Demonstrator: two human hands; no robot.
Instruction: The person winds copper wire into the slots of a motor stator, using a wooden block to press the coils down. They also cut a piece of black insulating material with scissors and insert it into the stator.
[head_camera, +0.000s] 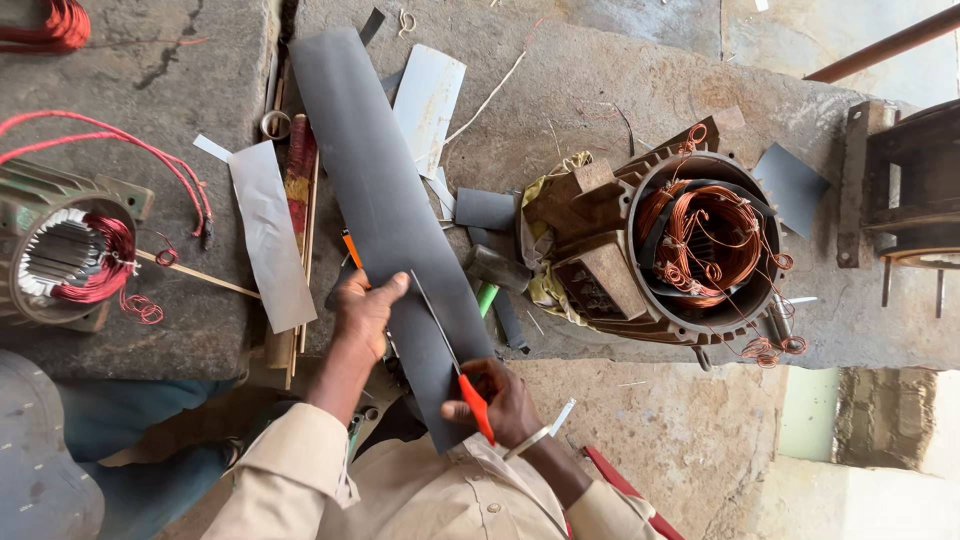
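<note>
A long dark grey sheet (385, 210) of stiff insulating paper is held lengthwise over the edge of the stone counter (620, 90), its far end lying on the stone and its near end reaching down to the person's chest. The left hand (365, 312) is pressed against the sheet's left edge, thumb on top, its grip clenched on the sheet. The right hand (500, 400) is closed around the red handles of a pair of scissors (455, 365), whose thin blades are laid into the sheet from its near end, pointing up along its length.

Just left of the sheet a narrower pale grey strip (270, 235) lies on the counter, and a light rectangular offcut (428, 100) is seen just beside its upper right edge. A small grey square piece (790, 183) rests further right.

To the right of the sheet a rusty motor stator (680, 250) stands on the counter, filled with loose copper windings. At the left edge a green motor housing (60, 255) with red wire coils is placed, red leads trailing from it. No labels or printed packages can be made out.
</note>
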